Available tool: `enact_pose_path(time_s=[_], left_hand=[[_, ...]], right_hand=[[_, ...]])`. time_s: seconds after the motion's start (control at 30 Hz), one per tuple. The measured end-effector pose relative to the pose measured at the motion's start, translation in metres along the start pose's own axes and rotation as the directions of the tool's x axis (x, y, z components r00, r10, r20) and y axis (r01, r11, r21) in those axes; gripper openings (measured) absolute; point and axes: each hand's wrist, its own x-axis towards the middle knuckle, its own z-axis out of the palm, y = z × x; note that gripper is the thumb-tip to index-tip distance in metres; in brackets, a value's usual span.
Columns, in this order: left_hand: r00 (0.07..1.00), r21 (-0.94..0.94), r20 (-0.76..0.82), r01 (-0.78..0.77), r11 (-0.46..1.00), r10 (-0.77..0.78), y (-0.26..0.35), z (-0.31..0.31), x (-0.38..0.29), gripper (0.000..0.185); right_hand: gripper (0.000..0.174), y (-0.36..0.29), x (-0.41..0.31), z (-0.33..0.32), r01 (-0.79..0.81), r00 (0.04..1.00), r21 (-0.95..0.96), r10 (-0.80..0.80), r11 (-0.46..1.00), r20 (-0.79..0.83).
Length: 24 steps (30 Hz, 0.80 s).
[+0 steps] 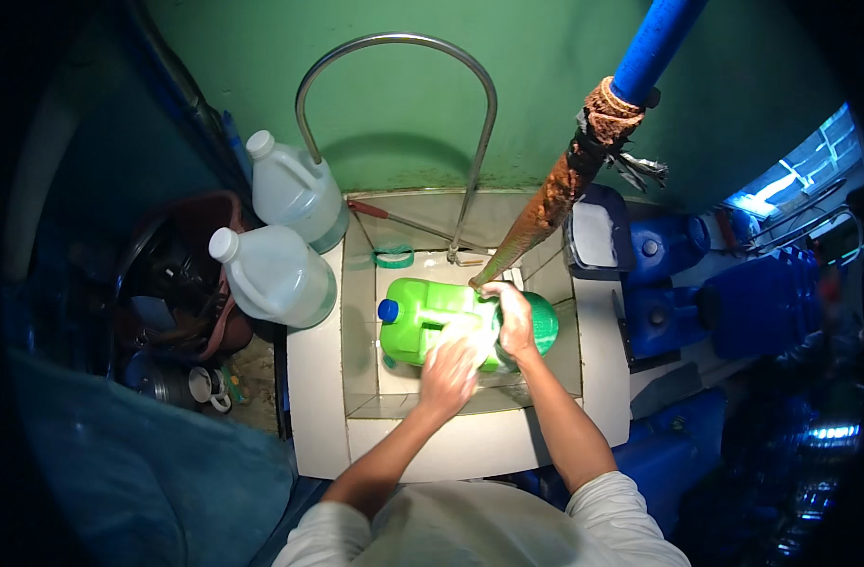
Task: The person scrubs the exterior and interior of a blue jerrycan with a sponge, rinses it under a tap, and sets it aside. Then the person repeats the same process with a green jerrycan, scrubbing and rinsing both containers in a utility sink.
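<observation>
A bright green plastic jerrycan (411,305) with a blue cap (388,310) lies on its side over the tiled sink basin (365,390). White suds cover part of its upper face. My left hand (450,368) rests on that soapy face, fingers stretched forward and washed out by glare. Whether something is under its palm cannot be seen. At the jerrycan's right end, my right hand (515,319) grips the edge, with foam on its fingers. A darker green plastic basket or bowl (543,322) shows behind that hand, partly hidden.
Two translucent jugs (279,276) stand on the left ledge. A curved metal faucet pipe (396,37) arches over the basin. From upper right, a rusty, cloth-wrapped pole (556,191) slants down close to my right hand. Blue jerrycans (662,322) lie right; a reddish tub (216,205) is left.
</observation>
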Motion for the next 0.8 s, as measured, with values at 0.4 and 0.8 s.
enact_pose_path(time_s=[0.4,0.8], left_hand=[[0.968,0.209,-0.168,0.218,0.953,-0.184,-0.065,-0.038,0.037,0.062],[0.594,-0.772,-0.105,0.457,0.442,-0.797,-0.106,0.039,-0.024,0.054]], right_hand=[[0.051,-0.015,-0.007,0.006,0.335,0.872,-0.680,0.059,0.652,0.486],[0.049,-0.024,-0.012,-0.019,0.273,0.833,-0.704,0.205,0.656,0.513]])
